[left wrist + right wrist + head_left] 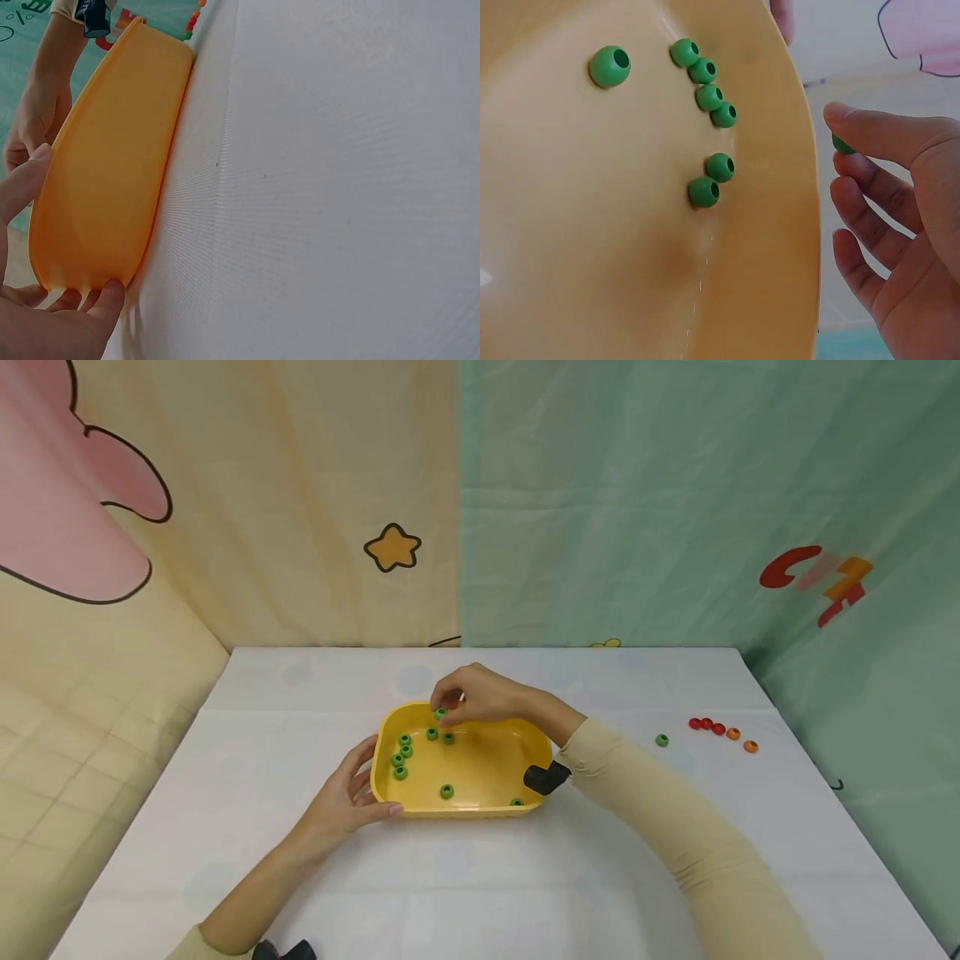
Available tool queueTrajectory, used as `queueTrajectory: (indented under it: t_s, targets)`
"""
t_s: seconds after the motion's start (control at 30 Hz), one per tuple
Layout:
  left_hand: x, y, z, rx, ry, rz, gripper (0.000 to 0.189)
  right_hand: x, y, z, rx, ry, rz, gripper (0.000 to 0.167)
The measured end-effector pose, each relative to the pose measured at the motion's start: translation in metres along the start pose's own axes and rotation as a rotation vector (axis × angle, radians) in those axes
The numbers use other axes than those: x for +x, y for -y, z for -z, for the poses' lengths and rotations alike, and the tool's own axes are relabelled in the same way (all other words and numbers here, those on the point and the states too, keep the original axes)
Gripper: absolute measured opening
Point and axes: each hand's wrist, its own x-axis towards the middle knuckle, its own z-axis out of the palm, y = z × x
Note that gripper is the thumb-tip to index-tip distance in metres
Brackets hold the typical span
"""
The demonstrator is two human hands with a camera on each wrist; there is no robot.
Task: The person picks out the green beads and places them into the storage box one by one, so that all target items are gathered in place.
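My right hand (480, 693) pinches a green bead (843, 145) between thumb and forefinger, over the far rim of a yellow tray (487, 764). Its other fingers are loosely bent. The left hand (348, 793) grips the tray's left end, thumb at the near rim and fingers around the outside wall, as the left wrist view also shows. Several round green beads with holes lie on the tray floor, most near its left end; one green bead (447, 792) sits apart toward the near side. Another bead (517, 802) is partly hidden by the near wall.
On the white table (450, 877), right of the tray, lie a lone green bead (662, 740), three red beads (707, 724) in a row and two orange beads (751, 747). Printed curtains (600, 510) close off the back and sides.
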Motion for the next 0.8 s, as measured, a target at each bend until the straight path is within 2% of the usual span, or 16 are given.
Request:
queueTrajectory:
  t_s: [0.37,0.8]
  targets:
    - [-0.001,-0.003,-0.002,-0.013,0.009,-0.008,0.106,0.010,0.004,-0.007,0.014,-0.020,0.002,0.026]
    - [0.000,0.000,0.000,-0.032,0.013,-0.018,0.107,-0.018,-0.006,0.002,-0.028,-0.059,-0.038,0.023]
